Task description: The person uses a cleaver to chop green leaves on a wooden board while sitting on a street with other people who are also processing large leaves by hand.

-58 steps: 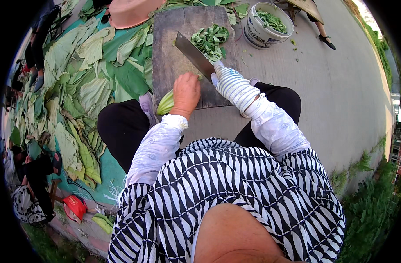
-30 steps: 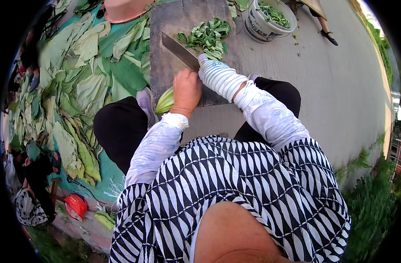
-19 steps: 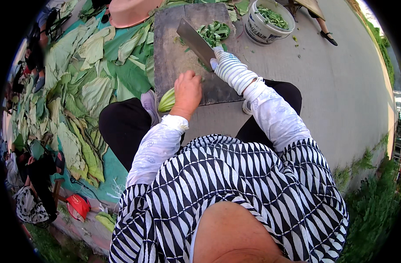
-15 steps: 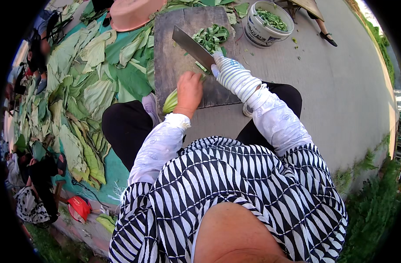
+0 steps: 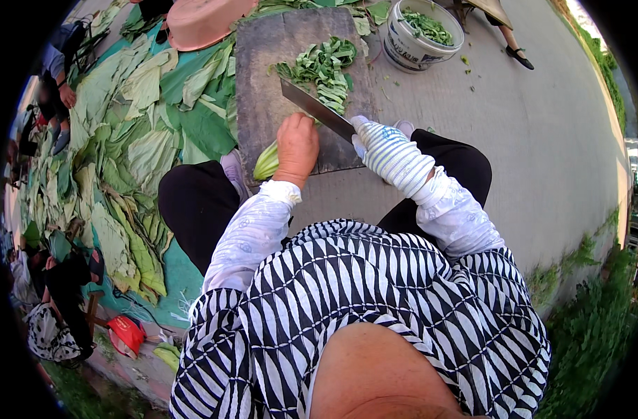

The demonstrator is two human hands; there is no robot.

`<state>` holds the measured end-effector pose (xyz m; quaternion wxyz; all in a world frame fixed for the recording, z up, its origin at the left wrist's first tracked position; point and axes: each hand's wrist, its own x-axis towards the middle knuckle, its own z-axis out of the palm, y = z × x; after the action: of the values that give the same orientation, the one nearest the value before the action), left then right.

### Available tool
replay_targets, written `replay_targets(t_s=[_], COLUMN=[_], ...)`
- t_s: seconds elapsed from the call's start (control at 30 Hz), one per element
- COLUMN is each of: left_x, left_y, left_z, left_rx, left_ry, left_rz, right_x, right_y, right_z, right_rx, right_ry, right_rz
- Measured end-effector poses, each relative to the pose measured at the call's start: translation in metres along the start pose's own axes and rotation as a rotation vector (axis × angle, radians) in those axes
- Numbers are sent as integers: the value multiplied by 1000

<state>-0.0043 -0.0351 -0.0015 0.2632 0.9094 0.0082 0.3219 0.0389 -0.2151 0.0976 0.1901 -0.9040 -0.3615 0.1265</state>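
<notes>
On the wooden chopping board (image 5: 260,63), my bare left hand (image 5: 297,148) is closed over a pale green leafy vegetable (image 5: 266,161). Its ribbed end sticks out toward me on the left; the rest is mostly covered by my fingers. My right hand (image 5: 394,152), in a striped glove, grips the handle of a cleaver (image 5: 317,109). The wide blade points up and to the left, just beyond my left knuckles. Past the blade lies a heap of cut green strips (image 5: 324,64), with a row of slices close to the steel.
A white bucket (image 5: 414,56) of chopped greens stands beyond the board to the right. Large leaves (image 5: 134,133) cover a green sheet on the left, with a pink basin (image 5: 204,24) behind. Other people sit at the left edge; a foot (image 5: 520,57) shows at far right.
The cleaver and my right hand have moved right and slightly nearer to me. The cut strips now spread farther toward my left hand, which still holds the vegetable.
</notes>
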Motion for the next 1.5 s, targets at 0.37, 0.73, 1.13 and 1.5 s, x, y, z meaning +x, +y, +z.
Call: replay_targets(t_s=[0.37, 0.73, 1.13, 1.5], left_x=[-4, -1, -5, -6], left_y=[-2, -1, -4, -4], left_z=[3, -2, -3, 0], left_rx=[23, 0, -25, -2], left_ry=[-14, -14, 30, 46], left_rz=[-9, 0, -25, 41], right_x=[6, 75, 39, -9], right_y=[-1, -12, -22, -13], right_z=[-2, 18, -3, -2], right_rx=[-72, 5, 32, -48], right_ry=[-204, -97, -35, -35], right_rz=[51, 89, 136, -22])
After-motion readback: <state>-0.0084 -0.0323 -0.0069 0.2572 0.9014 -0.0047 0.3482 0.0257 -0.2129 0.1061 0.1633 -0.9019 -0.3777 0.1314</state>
